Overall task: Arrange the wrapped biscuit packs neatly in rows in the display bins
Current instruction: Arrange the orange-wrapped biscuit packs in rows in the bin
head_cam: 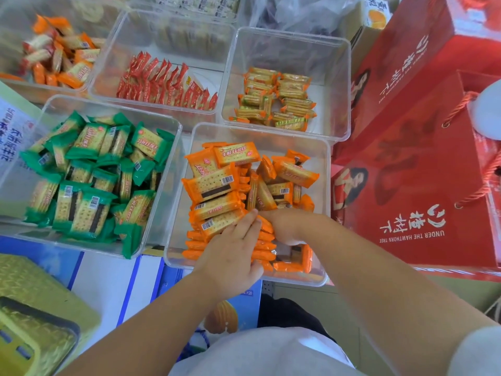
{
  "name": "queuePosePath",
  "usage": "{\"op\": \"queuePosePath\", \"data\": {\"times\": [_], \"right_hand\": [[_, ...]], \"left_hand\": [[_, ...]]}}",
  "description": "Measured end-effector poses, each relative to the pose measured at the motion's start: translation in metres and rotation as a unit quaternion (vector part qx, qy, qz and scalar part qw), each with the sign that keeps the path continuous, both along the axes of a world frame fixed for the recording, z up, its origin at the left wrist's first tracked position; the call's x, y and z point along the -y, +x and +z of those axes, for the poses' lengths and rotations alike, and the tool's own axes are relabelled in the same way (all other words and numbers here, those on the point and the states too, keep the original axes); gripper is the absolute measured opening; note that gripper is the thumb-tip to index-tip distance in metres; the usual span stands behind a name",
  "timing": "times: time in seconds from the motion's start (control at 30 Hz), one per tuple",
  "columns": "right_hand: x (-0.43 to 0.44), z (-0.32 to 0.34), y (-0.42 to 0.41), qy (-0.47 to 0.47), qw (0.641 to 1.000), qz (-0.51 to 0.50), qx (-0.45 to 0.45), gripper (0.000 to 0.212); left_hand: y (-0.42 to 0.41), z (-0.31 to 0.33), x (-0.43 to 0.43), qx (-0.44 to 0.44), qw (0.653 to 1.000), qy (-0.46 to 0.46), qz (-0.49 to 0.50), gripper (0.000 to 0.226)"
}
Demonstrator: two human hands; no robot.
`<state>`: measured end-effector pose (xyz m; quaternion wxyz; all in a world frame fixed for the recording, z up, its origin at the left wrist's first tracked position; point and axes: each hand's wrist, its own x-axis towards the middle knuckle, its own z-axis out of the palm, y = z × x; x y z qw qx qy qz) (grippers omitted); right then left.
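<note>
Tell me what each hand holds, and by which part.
The left hand holds nothing; its straight fingers lie on the orange-wrapped biscuit packs in the clear plastic bin. The right hand digs among the packs, fingers hidden: cannot tell.

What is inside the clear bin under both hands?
Orange packs fill the bin: a row on edge in front, loose ones behind. The left hand and right hand hide part of it.

Left forearm (151, 308) and right forearm (379, 270) bare, reaching forward, converging. Left hand (233, 248) palm down, fingers straight and together, tips just beside right hand (284, 226). Right wrist bent down, fingers tucked under, hidden; grip unclear.
</note>
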<state>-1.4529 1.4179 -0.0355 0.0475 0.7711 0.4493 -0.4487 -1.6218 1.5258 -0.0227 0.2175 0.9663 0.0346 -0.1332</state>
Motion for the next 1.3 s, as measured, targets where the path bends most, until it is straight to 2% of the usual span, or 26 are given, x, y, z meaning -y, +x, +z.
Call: {"op": "queuePosePath", "data": {"times": [0.1, 0.3, 0.43, 0.63, 0.77, 0.87, 0.93, 1.03, 1.1, 1.17, 1.3], "right_hand": [[-0.002, 0.001, -0.004, -0.020, 0.998, 0.030, 0.041, 0.069], [-0.002, 0.011, -0.010, -0.082, 0.982, 0.102, 0.139, 0.028], [-0.005, 0.023, -0.015, -0.113, 0.970, 0.125, 0.178, 0.029], [0.005, 0.036, -0.014, -0.127, 0.965, 0.099, 0.209, 0.025], [0.016, 0.041, -0.009, -0.098, 0.963, 0.065, 0.241, 0.028], [0.017, 0.042, -0.010, -0.090, 0.965, 0.050, 0.241, 0.021], [0.015, 0.039, -0.011, -0.076, 0.970, 0.008, 0.232, 0.015], [0.012, 0.031, -0.003, 0.065, 0.962, -0.133, 0.229, 0.005], [0.006, 0.022, 0.003, 0.148, 0.938, -0.210, 0.233, 0.026], [-0.006, 0.015, 0.006, 0.146, 0.930, -0.274, 0.198, 0.042], [-0.030, -0.002, 0.012, 0.067, 0.929, -0.311, 0.187, 0.052]], "left_hand": [[0.000, 0.000, 0.000, -0.007, 1.000, -0.002, 0.000, 0.076], [0.002, 0.001, 0.000, -0.016, 1.000, 0.016, -0.006, 0.076], [0.004, 0.000, -0.002, -0.019, 1.000, 0.005, 0.008, 0.072], [0.005, 0.002, -0.004, -0.031, 0.999, 0.013, 0.009, 0.072], [0.007, 0.002, -0.002, -0.046, 0.998, 0.042, 0.001, 0.075], [0.009, 0.002, 0.001, -0.053, 0.997, 0.055, 0.003, 0.076], [0.010, 0.000, 0.002, -0.055, 0.997, 0.055, 0.003, 0.076], [0.010, -0.004, 0.001, -0.053, 0.998, 0.042, -0.008, 0.078], [0.007, -0.006, -0.002, -0.045, 0.999, 0.026, -0.011, 0.078], [0.003, -0.006, -0.003, -0.033, 0.999, 0.007, 0.000, 0.077], [0.000, -0.006, -0.002, -0.009, 1.000, 0.000, 0.023, 0.074]]}}
